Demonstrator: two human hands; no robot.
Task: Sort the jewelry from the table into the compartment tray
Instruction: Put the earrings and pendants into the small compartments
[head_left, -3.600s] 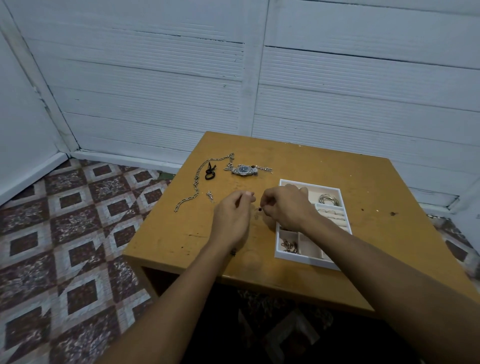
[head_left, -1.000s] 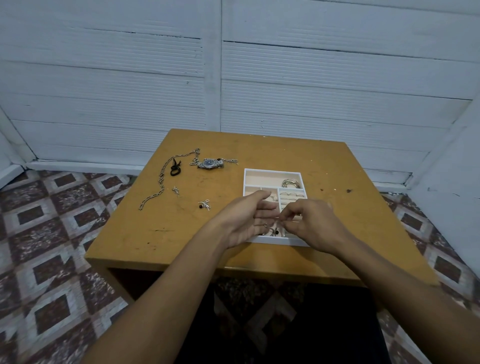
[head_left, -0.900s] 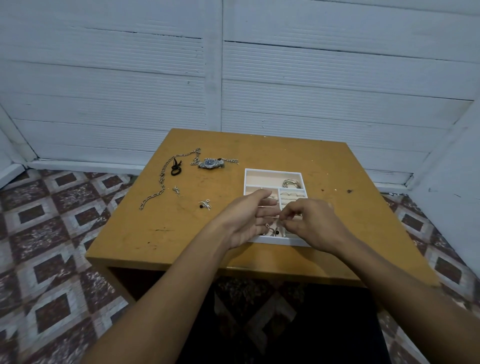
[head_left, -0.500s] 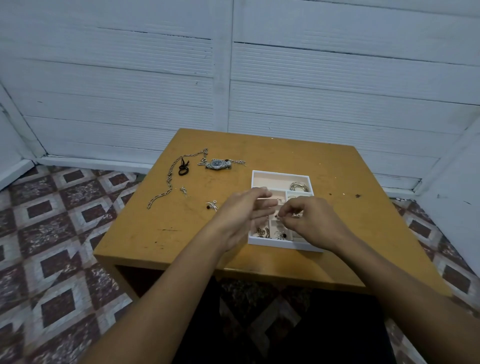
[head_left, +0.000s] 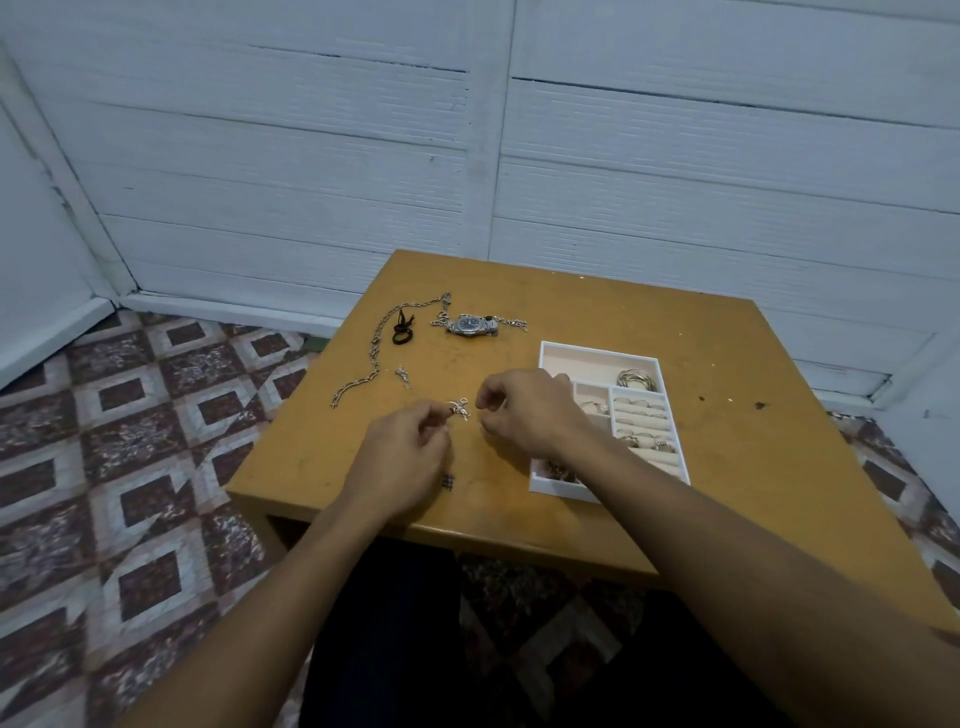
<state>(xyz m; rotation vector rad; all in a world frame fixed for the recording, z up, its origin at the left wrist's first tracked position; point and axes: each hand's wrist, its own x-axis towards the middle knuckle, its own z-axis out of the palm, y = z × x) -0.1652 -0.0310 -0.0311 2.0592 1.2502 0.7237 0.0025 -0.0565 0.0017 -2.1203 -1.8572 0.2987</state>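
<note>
While both hands hovered over the wooden table (head_left: 597, 312), the small silver earring (head_left: 460, 408) lay between them, just beyond the left hand (head_left: 402, 457), whose fingertips were pinched at its near end; firm hold could not be confirmed. Its long axis ran roughly left to right. The right hand (head_left: 524, 410) was loosely curled, apparently empty, slightly farther off. The white compartment tray (head_left: 597, 358) stood to the right, holding rings and bangles. Chain (head_left: 374, 358) and watch (head_left: 470, 326), both metallic, remained unsorted.

You face white plank walls (head_left: 311, 156) meeting in a corner, patterned maroon floor tiles (head_left: 130, 441), and an ochre wooden table (head_left: 675, 332).
</note>
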